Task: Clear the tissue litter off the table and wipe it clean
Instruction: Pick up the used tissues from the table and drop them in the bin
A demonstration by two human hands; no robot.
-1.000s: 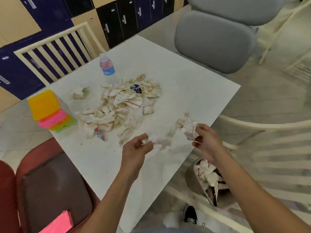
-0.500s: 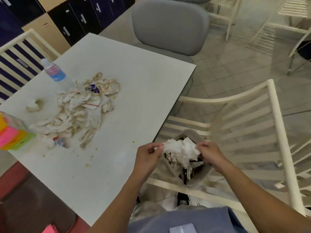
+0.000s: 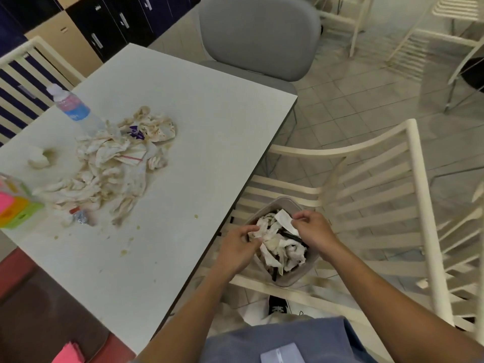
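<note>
While both hands work over a grey bin point(image 3: 293, 277) set on a cream slatted chair point(image 3: 379, 195) just off the table's edge, the left hand point(image 3: 237, 248) pinches a crumpled white tissue point(image 3: 258, 231) w/ curled fingers, and the right hand point(image 3: 313, 230) pinches a flat white scrap point(image 3: 284, 221) btwn thumb and fingertips; both pieces hang over the bin's mouth, already stuffed w/ wadded tissue. Back on the white table point(image 3: 209, 142), a big heap of tissue litter point(image 3: 112, 166) lies left of centre: twisted, cream-white strips w/ tan-brown stains, one piece w/ a thin red stripe, another w/ a purple patch whose print is too small to read. One stray wad point(image 3: 39, 159) sits apart at the left. A water bottle point(image 3: 72, 108) w/ a pink-and-blue label, text illegible, stands touching the heap's far side. Crumbs and small yellowish spots dot the tabletop near the heap. Bright pink-yellow-green boxes point(image 3: 13, 205) sit at the table's left edge.
</note>
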